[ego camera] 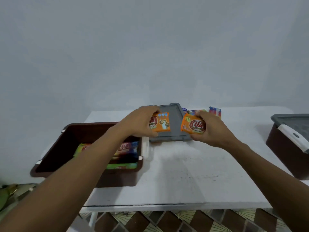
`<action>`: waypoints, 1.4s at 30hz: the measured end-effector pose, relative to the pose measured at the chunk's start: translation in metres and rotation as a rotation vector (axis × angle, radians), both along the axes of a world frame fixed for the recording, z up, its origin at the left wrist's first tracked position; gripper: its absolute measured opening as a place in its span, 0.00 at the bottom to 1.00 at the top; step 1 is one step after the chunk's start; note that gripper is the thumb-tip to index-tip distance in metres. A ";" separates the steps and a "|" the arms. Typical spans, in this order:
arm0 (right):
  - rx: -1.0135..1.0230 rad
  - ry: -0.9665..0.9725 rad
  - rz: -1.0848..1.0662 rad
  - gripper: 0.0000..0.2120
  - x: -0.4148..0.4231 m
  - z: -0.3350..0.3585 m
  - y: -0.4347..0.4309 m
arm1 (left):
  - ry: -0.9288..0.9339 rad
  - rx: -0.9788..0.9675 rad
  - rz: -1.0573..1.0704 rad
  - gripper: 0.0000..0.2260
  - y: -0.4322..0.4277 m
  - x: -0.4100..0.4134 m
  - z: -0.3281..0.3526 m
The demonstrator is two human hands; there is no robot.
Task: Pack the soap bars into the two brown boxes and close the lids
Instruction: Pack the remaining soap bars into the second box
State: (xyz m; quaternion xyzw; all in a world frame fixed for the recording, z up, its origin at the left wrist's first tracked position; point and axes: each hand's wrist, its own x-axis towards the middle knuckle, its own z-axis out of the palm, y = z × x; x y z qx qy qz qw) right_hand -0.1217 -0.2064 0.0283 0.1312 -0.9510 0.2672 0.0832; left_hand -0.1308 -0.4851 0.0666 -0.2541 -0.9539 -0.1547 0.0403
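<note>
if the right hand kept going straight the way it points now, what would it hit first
Probably the orange soap bar in the left hand; the right hand, holding its own orange bar, points left. Depth is unclear.

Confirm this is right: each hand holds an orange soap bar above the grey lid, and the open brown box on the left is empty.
Not quite. The head view shows the open brown box already holds several soap bars. The rest stands: left hand and right hand each hold an orange soap bar above the grey lid.

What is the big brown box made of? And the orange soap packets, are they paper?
The open brown box looks like smooth moulded plastic: rounded corners, one even colour. The two orange soap packets look like thin glossy wrapper, plastic film or coated paper: printed, creased at the edges. I cannot tell which.
</note>
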 end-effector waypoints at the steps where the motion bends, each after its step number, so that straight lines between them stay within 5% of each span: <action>1: 0.022 0.013 0.026 0.35 -0.001 0.004 -0.017 | 0.010 -0.014 0.007 0.31 -0.021 0.002 0.003; 12: 0.255 0.055 0.332 0.34 -0.004 0.036 -0.189 | -0.107 -0.118 0.086 0.34 -0.180 0.012 -0.013; 18: 0.599 0.061 0.379 0.24 -0.013 -0.013 -0.252 | -0.079 -0.512 0.015 0.19 -0.209 0.018 -0.048; 22: 0.759 0.204 0.361 0.16 -0.012 -0.029 -0.254 | -0.032 -0.574 0.006 0.15 -0.208 0.018 -0.059; 31: 0.694 0.175 0.340 0.14 -0.015 -0.029 -0.255 | -0.043 -0.561 0.056 0.17 -0.212 0.014 -0.061; 36: -0.086 0.299 0.051 0.10 -0.024 -0.019 -0.231 | -0.033 -0.472 0.034 0.17 -0.211 0.013 -0.061; 38: -0.216 0.196 -0.086 0.10 -0.038 -0.028 -0.203 | 0.019 -0.365 0.039 0.13 -0.208 0.012 -0.057; 42: 0.149 -0.222 -0.139 0.19 -0.050 -0.068 -0.139 | 0.112 -0.178 -0.004 0.11 -0.190 0.005 -0.045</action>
